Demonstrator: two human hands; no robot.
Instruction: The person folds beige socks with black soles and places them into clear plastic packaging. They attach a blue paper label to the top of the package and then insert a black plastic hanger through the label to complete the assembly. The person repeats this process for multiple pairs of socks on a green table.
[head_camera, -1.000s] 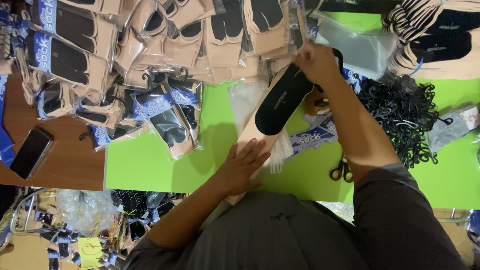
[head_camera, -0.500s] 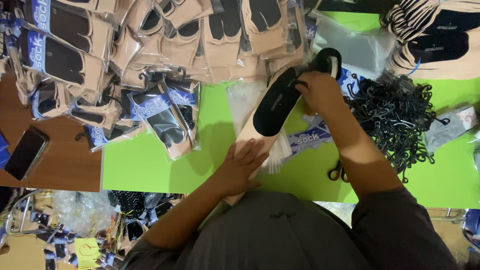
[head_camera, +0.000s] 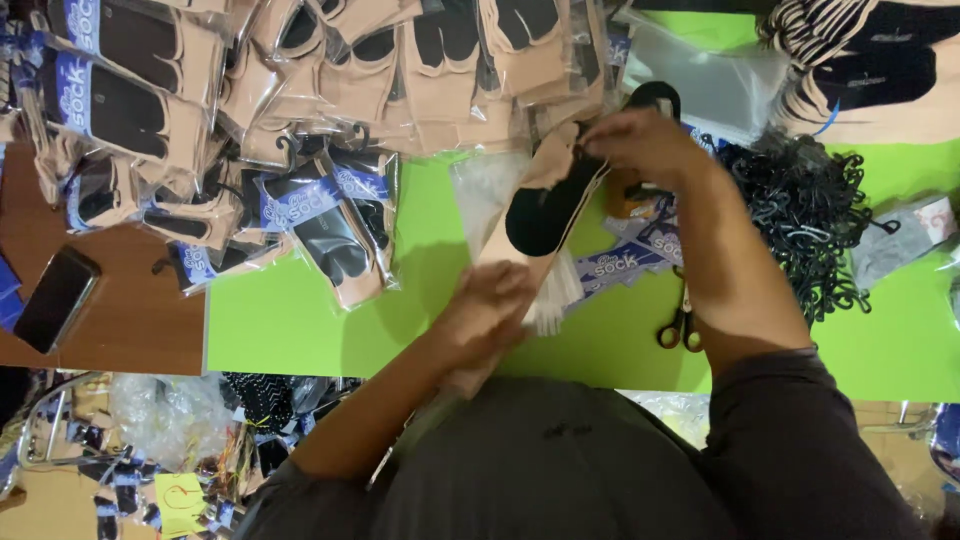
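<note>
On the brown table edge at far left lies a phone (head_camera: 55, 298), beside the green mat (head_camera: 300, 320). Packed socks (head_camera: 320, 215) pile up top left, well apart from the hands. Left hand (head_camera: 490, 310) is closed on the lower end of a tan card (head_camera: 520, 255). A black sock (head_camera: 545, 210) sits on that card, mid-mat, tilted. Right hand (head_camera: 645, 145) pinches the sock's upper end, fingers curled shut. Scissors (head_camera: 680, 325) lie just by the right forearm; black hooks (head_camera: 810, 215) heap at right.
</note>
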